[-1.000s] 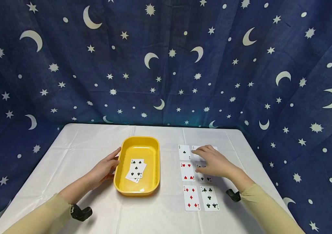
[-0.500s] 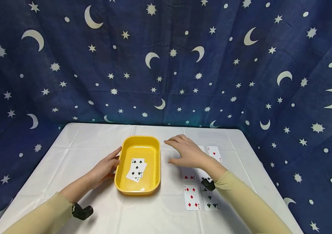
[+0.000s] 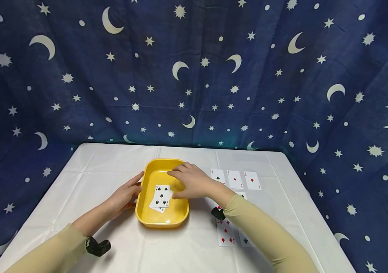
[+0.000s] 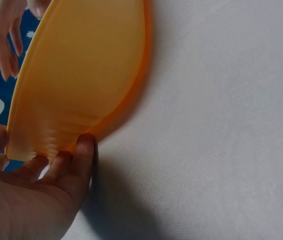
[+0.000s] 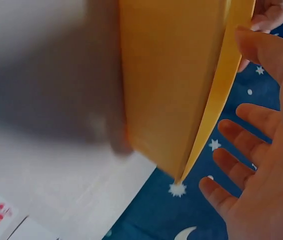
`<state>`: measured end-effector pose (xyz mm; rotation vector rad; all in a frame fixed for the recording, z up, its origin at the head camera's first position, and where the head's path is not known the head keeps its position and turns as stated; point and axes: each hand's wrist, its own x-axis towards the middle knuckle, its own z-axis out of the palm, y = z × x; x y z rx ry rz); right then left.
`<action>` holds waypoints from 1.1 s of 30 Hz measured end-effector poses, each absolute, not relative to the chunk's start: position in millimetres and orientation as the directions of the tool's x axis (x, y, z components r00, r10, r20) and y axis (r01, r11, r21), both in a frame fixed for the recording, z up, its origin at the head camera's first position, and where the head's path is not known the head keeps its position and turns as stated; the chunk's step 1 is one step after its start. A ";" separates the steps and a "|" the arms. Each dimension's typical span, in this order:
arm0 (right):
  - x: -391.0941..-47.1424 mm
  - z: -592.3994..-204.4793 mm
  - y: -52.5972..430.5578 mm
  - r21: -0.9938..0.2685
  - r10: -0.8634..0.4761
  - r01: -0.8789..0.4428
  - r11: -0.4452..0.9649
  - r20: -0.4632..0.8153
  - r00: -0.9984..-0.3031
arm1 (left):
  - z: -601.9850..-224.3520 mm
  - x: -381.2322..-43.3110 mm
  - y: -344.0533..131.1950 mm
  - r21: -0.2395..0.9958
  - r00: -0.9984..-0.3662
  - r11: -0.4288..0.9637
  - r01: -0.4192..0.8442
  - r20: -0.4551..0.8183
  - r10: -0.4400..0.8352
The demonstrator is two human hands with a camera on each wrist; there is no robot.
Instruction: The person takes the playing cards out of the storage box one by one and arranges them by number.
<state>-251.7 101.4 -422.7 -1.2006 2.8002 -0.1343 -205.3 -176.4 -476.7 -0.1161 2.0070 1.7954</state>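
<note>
A yellow tray [image 3: 162,223] sits on the white table, with a five of spades [image 3: 162,196] in it lying over another card that is mostly hidden. My left hand [image 3: 123,198] holds the tray's left side; in the left wrist view its fingers [image 4: 84,145] are on the outer wall near the rim. Over the tray's right rim hovers my right hand [image 3: 194,182], its fingers spread and nothing between them, as the right wrist view also shows. Right of the tray lie an ace of clubs [image 3: 218,177], an ace of diamonds [image 3: 235,179] and an ace of hearts [image 3: 252,180].
Nearer rows of cards are partly covered by the right arm: a five of diamonds [image 3: 226,234], a club card [image 3: 245,240] and others mostly hidden. A dark blue curtain [image 3: 194,94] with moons and stars hangs behind the white tablecloth [image 3: 112,163].
My right hand has moved left from above the cards to over the tray's right side, uncovering the row of aces. The left hand stays at the tray.
</note>
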 end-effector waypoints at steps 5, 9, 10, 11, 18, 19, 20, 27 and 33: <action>-253.6 -428.1 84.3 -0.102 -0.721 -0.714 0.692 -0.121 -0.682 | -477.0 -204.9 -175.0 0.926 -0.898 0.157 -0.344 -0.373 0.233; -254.4 -432.4 74.6 -0.089 -0.721 -0.717 0.691 -0.158 -0.675 | -476.1 -203.9 -174.5 0.926 -0.897 0.159 -0.341 -0.372 0.241; -254.8 -433.7 72.6 -0.083 -0.719 -0.717 0.692 -0.163 -0.675 | -475.9 -204.0 -174.5 0.927 -0.897 0.158 -0.341 -0.371 0.241; -255.5 -435.3 70.8 -0.078 -0.718 -0.717 0.693 -0.169 -0.676 | -475.9 -204.1 -174.5 0.927 -0.897 0.158 -0.341 -0.371 0.241; -257.6 -444.7 59.6 -0.051 -0.705 -0.713 0.699 -0.218 -0.675 | -477.2 -205.3 -175.1 0.927 -0.899 0.169 -0.336 -0.369 0.236; -257.8 -446.3 58.2 -0.039 -0.702 -0.714 0.699 -0.229 -0.674 | -477.1 -205.0 -174.8 0.926 -0.900 0.169 -0.337 -0.370 0.232; -257.9 -447.6 56.9 -0.028 -0.699 -0.714 0.699 -0.238 -0.675 | -476.9 -204.7 -174.5 0.926 -0.900 0.167 -0.339 -0.371 0.228; -259.2 -457.8 52.2 0.040 -0.668 -0.703 0.710 -0.275 -0.691 | -474.5 -201.5 -173.4 0.926 -0.900 0.162 -0.341 -0.372 0.226; -259.9 -462.1 51.3 0.051 -0.659 -0.694 0.719 -0.270 -0.702 | -475.0 -202.4 -174.2 0.926 -0.899 0.160 -0.343 -0.373 0.230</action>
